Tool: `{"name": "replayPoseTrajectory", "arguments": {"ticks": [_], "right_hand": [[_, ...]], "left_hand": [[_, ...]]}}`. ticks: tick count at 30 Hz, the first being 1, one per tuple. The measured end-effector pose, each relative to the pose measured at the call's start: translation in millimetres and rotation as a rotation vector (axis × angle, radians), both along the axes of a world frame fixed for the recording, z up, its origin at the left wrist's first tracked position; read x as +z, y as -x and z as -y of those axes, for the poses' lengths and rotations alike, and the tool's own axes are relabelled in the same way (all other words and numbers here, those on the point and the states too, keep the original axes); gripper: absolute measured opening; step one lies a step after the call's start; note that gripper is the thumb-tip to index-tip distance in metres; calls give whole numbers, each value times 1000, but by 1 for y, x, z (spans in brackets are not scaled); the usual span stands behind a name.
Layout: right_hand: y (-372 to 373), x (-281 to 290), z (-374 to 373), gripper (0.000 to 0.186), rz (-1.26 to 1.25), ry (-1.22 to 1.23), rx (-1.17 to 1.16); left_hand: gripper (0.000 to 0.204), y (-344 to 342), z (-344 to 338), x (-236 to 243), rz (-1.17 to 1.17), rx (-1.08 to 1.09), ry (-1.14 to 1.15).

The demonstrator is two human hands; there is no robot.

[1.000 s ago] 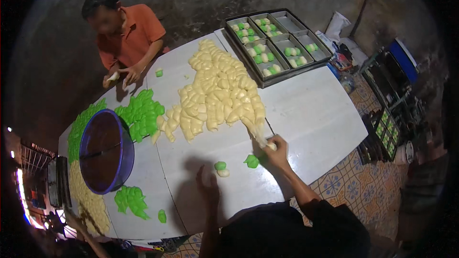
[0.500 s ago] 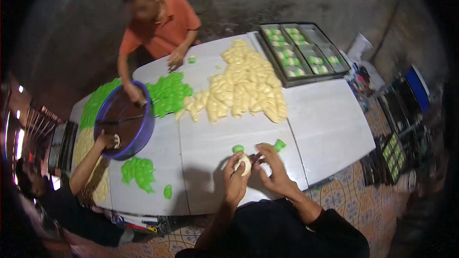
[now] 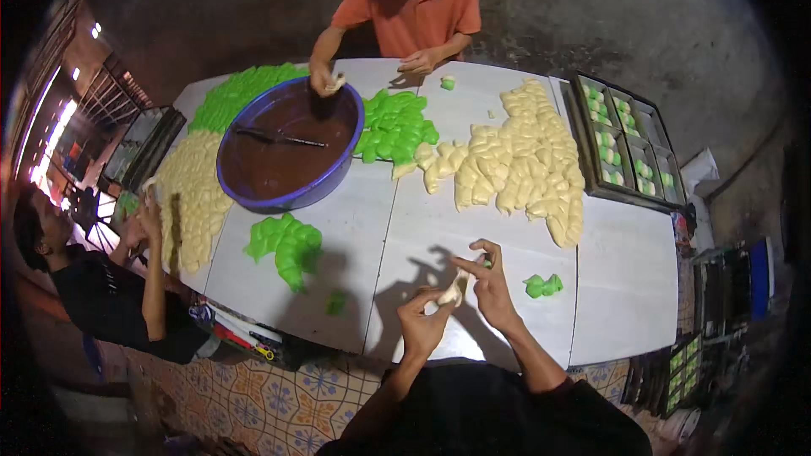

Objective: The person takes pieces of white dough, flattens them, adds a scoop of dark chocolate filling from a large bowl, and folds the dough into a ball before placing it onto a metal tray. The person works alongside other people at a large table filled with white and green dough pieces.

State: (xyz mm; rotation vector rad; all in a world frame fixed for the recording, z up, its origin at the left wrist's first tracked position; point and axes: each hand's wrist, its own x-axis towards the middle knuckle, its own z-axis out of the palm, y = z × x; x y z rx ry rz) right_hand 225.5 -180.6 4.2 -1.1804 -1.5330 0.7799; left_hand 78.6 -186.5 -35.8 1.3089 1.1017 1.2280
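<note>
My left hand pinches a small piece of cream dough above the near middle of the table. Its upper end looks brownish, beside the fingers of my right hand. These fingers are spread, with the index stretched toward the dough; I cannot tell whether they touch it. A bit of green dough shows between them, and whether it is held or lies behind is unclear. Right of my hands lies a small green dough clump. Farther off spreads a large mass of cream dough pieces.
A purple tub holds brown filling and a dark stick. Green dough lies beside it, with more nearer. At far right, trays hold green-and-cream pieces. Co-workers stand across and at left.
The view has shifted, so the table sits farther right. My right fingers have spread beside the dough. The left co-worker's hand has left the tub; the far co-worker now holds a pale piece over its rim.
</note>
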Motion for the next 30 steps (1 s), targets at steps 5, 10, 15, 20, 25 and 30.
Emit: {"name": "replayPoseTrajectory", "arguments": {"ticks": [5, 10, 15, 20, 25, 30], "right_hand": [[17, -41, -23, 39, -215, 26, 356], [18, -74, -54, 111, -597, 260, 441], [21, -80, -68, 114, -861, 272, 360], [26, -88, -73, 92, -807, 236, 308], [25, -99, -74, 89, -828, 399, 170], [34, -88, -85, 81, -722, 400, 126]], "left_hand": [[26, 12, -12, -13, 1032, -231, 629], [98, 23, -60, 12, 1508, -484, 681], [86, 91, -254, 49, 540, -170, 207], [88, 149, -400, 26, -687, 134, 196], [93, 148, -404, 4, -494, -288, 869], [98, 131, -327, 28, -395, -190, 321]]}}
